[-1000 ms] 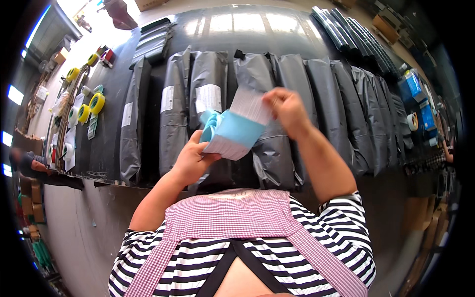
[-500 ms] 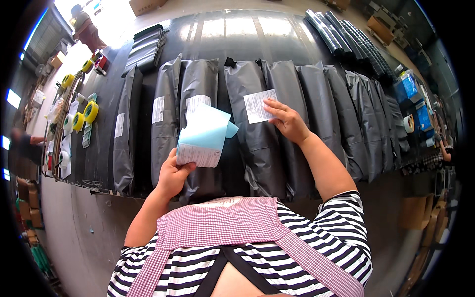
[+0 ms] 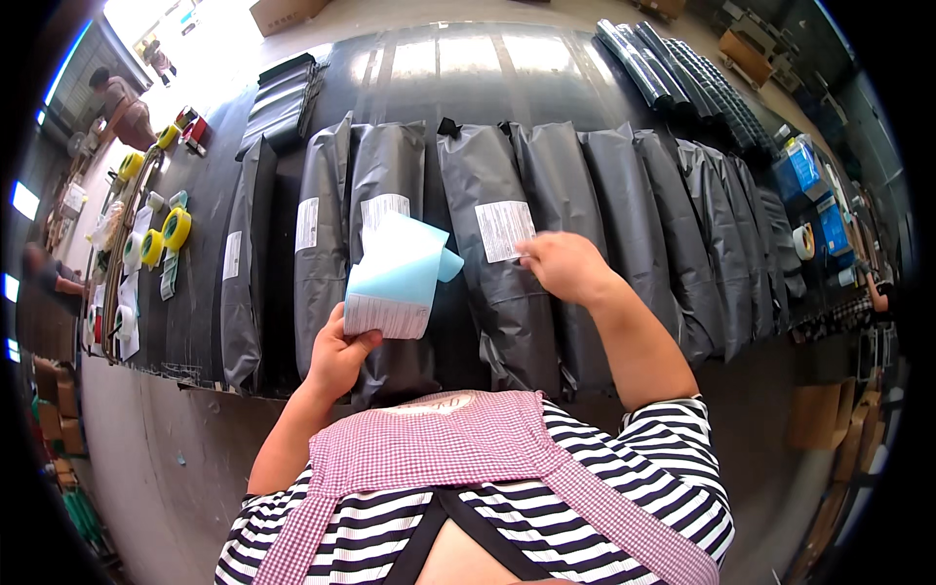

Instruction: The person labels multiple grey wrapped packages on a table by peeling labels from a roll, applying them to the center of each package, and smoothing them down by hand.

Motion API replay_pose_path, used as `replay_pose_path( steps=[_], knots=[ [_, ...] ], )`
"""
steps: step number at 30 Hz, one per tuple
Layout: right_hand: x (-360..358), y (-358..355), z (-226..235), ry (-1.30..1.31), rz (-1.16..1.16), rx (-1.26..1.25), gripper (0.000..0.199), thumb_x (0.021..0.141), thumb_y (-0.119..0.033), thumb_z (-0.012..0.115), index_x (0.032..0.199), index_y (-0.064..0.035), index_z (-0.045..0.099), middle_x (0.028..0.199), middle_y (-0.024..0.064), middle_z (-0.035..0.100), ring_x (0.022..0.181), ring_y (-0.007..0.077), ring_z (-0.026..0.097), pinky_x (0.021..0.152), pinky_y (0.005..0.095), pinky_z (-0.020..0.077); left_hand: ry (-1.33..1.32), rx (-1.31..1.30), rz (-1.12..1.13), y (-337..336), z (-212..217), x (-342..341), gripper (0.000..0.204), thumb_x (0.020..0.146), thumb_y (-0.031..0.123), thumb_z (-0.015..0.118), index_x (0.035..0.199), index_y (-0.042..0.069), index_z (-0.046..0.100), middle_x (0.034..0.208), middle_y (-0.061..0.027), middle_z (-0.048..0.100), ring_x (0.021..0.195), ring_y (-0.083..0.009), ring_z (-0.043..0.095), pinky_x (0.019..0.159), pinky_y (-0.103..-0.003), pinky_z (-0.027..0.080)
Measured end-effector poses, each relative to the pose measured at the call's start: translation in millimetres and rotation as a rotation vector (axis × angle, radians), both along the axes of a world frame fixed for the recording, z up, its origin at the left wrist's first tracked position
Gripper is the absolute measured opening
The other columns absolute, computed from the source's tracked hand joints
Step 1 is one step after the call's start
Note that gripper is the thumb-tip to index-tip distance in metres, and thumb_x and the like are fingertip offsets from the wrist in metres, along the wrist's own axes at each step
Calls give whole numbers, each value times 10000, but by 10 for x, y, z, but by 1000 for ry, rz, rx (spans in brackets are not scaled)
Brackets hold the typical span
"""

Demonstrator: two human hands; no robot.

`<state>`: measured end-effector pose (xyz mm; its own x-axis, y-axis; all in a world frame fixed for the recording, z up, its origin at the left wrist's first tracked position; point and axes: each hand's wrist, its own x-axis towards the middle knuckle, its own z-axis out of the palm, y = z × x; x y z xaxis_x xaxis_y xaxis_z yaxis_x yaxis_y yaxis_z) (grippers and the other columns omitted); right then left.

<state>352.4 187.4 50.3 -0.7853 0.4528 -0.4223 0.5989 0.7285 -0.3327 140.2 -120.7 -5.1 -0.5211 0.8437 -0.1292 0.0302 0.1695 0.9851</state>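
My left hand [image 3: 340, 353] grips a strip of labels on pale blue backing [image 3: 398, 275], held up over the dark table. My right hand [image 3: 564, 265] presses on the right edge of a white label [image 3: 503, 229] stuck on a grey poly mailer bag [image 3: 497, 283] in front of me. This bag lies in a row of several grey mailer bags side by side. Three bags further left carry white labels, among them a labelled bag [image 3: 381, 234] partly behind the strip.
Yellow and white tape rolls [image 3: 162, 236] lie along the table's left end. A stack of dark flat bags [image 3: 281, 90] sits at the back left. Blue boxes [image 3: 815, 185] and a tape roll stand at far right. A person [image 3: 119, 93] is at the upper left.
My right hand peeled a label off the strip, carried it down to the grey bag and stuck it on. My left hand lowered the strip to the left.
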Motion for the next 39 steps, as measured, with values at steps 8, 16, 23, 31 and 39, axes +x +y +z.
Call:
replay_pose_path(
  steps=[8, 16, 23, 31, 39],
  knots=[
    [-456, -90, -778, 258, -294, 104, 1002, 775, -390, 787, 1601, -417, 221, 1689, 205, -16, 1415, 485, 361, 1136, 490, 407, -30, 29, -39, -15, 96, 29, 164, 926, 6, 682, 1081, -39, 709, 1195, -37, 555, 1086, -185, 594, 945, -315, 481],
    [-1085, -342, -750, 121, -449, 84, 1117, 723, -413, 799, 1616, -428, 129, 1678, 249, 1, 1370, 474, 427, 1081, 494, 464, -124, 145, 122, -45, 161, -58, 341, 956, 77, 688, 1271, -38, 622, 1218, -58, 633, 1078, -169, 618, 1013, -318, 447],
    [-722, -786, -496, 1144, -280, 320, 535, 888, -156, 660, 1404, -54, 558, 1541, 244, 428, 1446, 444, 358, 1200, 474, 275, -519, 328, 201, 115, 327, -198, 414, 976, 161, 704, 1322, -14, 560, 1205, -99, 676, 1109, -184, 644, 1001, -350, 495],
    [-325, -1540, 140, 1101, 381, 574, 428, 814, -192, 804, 1219, -120, 688, 1344, 96, 632, 1235, 289, 594, 1096, 451, 415, -849, 271, -262, 214, 352, -12, 509, 999, 435, 640, 1331, 53, 586, 1277, -67, 641, 1165, -195, 609, 977, -354, 507],
    [15, -1683, 188, 1226, -63, 304, 500, 720, -97, 875, 1192, -50, 719, 1223, 105, 695, 1093, 275, 628, 941, 367, 512, 159, 476, -354, 392, 288, 283, 213, 900, 81, 762, 1110, 62, 737, 1250, -86, 519, 1198, -231, 543, 996, -360, 479]
  ],
)
